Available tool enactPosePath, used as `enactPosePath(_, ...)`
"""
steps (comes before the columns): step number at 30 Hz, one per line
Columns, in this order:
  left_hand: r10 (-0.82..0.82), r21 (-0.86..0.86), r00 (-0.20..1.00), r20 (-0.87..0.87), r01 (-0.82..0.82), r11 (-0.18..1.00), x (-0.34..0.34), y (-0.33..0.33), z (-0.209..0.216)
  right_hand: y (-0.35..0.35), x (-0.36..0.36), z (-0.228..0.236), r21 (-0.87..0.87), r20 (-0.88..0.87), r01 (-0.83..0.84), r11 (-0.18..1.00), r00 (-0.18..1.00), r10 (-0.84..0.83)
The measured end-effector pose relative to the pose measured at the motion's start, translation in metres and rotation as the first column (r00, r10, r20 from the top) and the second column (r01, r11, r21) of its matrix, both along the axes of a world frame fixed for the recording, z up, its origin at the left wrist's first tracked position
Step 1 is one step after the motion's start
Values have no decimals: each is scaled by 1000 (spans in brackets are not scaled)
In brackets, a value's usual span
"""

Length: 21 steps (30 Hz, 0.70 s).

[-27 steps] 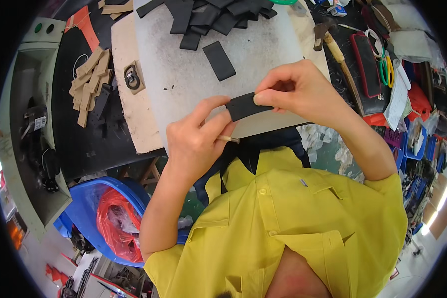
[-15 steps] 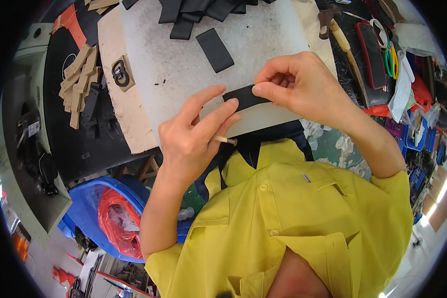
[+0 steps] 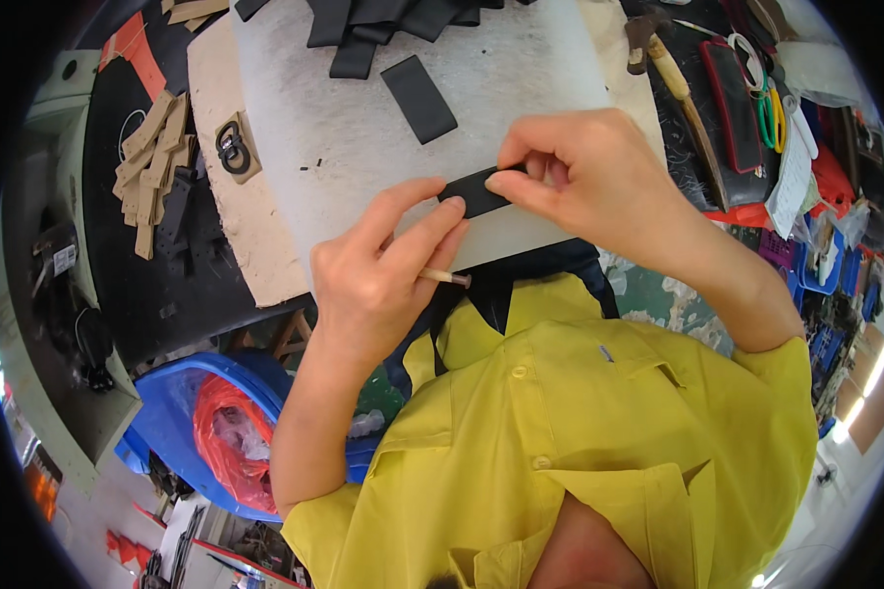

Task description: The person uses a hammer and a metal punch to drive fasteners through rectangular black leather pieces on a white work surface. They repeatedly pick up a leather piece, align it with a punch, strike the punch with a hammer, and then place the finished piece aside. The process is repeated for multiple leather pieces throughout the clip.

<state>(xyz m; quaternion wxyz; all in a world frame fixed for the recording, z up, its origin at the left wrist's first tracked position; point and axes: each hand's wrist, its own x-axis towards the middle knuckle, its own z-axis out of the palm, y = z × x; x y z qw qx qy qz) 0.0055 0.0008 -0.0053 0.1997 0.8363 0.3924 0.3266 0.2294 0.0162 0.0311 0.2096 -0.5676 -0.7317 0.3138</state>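
At the centre of the frame, a short flat black rectangular strip (image 3: 476, 193) with a matte surface lies on the white felt-like board (image 3: 521, 88) covering the table. The right hand (image 3: 599, 182) pinches its right end between thumb and forefinger. The left hand (image 3: 378, 280) presses extended fingers against its left end while gripping a thin wooden stick (image 3: 446, 278).

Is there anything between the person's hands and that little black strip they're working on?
Nothing visible. The right hand pinches one end of the black strip and the left hand, which also carries a thin stick, presses its fingertips against the other end, over the white board.
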Motion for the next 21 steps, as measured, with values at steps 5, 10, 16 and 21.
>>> enactPosePath(5,-5,-3,1000,-25,5,1000,-1,0,2,15,29,5,385,19,-54,921,999,50)
enactPosePath(10,-14,10,1000,-25,15,1000,0,1,2,-9,17,-9,387,-76,-190,903,969,236)
enactPosePath(16,-48,-23,998,-46,47,999,-3,5,6,-13,23,-26,427,33,-310,849,944,328)
enactPosePath(21,-59,-47,997,-50,57,997,-3,6,7,-16,20,-29,458,32,-301,837,946,323)
